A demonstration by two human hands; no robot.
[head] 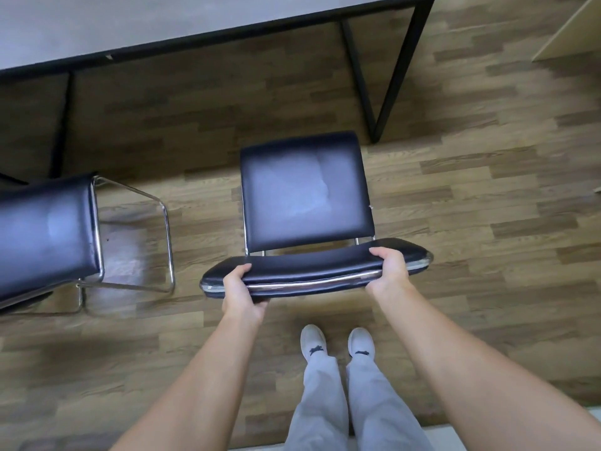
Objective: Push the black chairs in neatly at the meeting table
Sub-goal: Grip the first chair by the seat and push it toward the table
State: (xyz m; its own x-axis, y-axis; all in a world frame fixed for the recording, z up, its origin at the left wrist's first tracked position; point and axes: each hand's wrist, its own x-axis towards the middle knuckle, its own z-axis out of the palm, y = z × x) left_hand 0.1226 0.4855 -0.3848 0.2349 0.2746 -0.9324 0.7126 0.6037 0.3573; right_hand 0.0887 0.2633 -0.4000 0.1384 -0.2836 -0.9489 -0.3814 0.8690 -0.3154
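In the centre of the frame stands a black chair [305, 193], its seat facing the grey worktop [130, 24] that runs across the top, with bare wood floor [471, 196] between the two. The left hand [242, 289] grips the chair's backrest top near its left end, fingers [239, 271] curled over the edge. The right hand [388, 266] grips it near the right end the same way. A second black chair [45, 232] sits at the left edge, angled, well apart from the worktop.

Chair [305, 196] short of table [130, 24]; 2nd chair [45, 236] to its left.
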